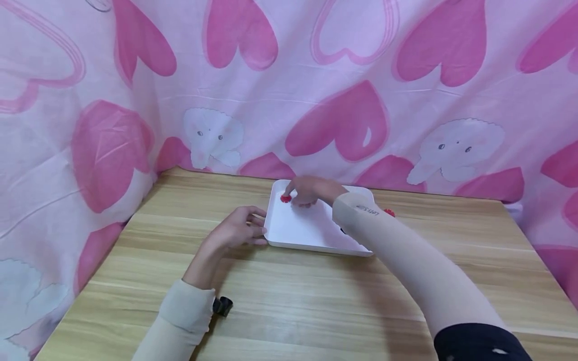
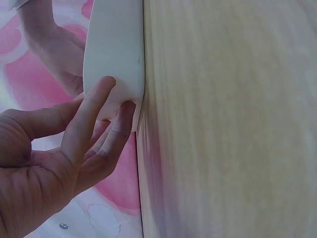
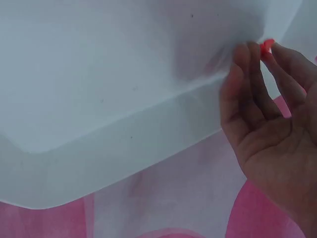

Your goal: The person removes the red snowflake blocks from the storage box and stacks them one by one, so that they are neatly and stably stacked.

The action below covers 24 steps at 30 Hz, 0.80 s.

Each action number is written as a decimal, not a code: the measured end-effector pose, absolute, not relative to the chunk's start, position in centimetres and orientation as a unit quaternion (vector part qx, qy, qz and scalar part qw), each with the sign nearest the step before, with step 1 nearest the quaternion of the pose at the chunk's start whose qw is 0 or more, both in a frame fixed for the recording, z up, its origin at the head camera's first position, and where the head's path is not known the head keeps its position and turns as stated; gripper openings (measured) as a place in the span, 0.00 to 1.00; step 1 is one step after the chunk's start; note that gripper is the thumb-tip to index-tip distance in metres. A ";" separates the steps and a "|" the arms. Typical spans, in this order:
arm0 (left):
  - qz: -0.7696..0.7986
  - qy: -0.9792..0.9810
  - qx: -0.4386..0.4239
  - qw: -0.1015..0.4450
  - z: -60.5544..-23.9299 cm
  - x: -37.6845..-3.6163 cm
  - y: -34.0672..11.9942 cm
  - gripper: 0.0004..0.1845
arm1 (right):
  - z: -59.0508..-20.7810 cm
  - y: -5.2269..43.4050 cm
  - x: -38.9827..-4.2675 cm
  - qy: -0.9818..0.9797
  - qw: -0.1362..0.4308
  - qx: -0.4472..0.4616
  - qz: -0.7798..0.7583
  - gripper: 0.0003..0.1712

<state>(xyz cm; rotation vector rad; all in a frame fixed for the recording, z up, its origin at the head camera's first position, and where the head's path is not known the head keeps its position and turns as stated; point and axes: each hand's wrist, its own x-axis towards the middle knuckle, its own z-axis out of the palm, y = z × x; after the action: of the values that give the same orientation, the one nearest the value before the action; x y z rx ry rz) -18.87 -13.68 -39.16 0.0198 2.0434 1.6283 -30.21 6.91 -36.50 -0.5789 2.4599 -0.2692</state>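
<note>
A white tray [image 1: 316,245] lies on the wooden table [image 1: 316,301], toward the back. My right hand [image 1: 295,193] reaches across it to its far left corner and pinches a small red piece [image 1: 285,198] just above the tray floor. In the right wrist view the red piece [image 3: 268,45] sits between the fingertips of that hand [image 3: 260,64], over the tray [image 3: 124,74]. My left hand [image 1: 244,225] rests on the table with nearly straight fingers touching the tray's left rim. In the left wrist view, its fingertips [image 2: 106,91] lie against the tray's outer wall [image 2: 114,49].
Another small red piece [image 1: 389,212] lies on the table just right of the tray, and a dark bit [image 1: 343,230] shows beside my right sleeve. A pink heart-print cloth [image 1: 338,100] hangs behind and to the left. Bare wood [image 2: 223,124] runs toward me.
</note>
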 end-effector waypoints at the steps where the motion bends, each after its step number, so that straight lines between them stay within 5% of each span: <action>1: 0.600 0.756 0.006 0.260 -39.1 -18.9 -13.7 0.25 | -36.4 6.9 -30.2 0.929 0.279 -0.222 -0.098 0.20; 4: 0.597 0.760 0.009 0.257 -39.0 -18.9 -13.7 0.25 | -36.3 7.1 -30.4 0.937 0.246 -0.224 -0.104 0.13; 13: 0.589 0.767 0.009 0.256 -39.0 -18.8 -13.5 0.25 | -37.7 7.7 -29.8 0.936 0.222 -0.258 -0.089 0.12; 24: 0.593 0.765 0.018 0.252 -39.3 -18.7 -13.6 0.25 | -38.0 8.9 -29.6 0.932 0.232 -0.236 -0.146 0.09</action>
<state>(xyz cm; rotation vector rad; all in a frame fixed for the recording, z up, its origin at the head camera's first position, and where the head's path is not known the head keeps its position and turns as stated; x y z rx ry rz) -18.71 -13.61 -39.26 0.0496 2.0803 1.6128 -29.61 8.91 -37.96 -0.6475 2.5618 -0.4023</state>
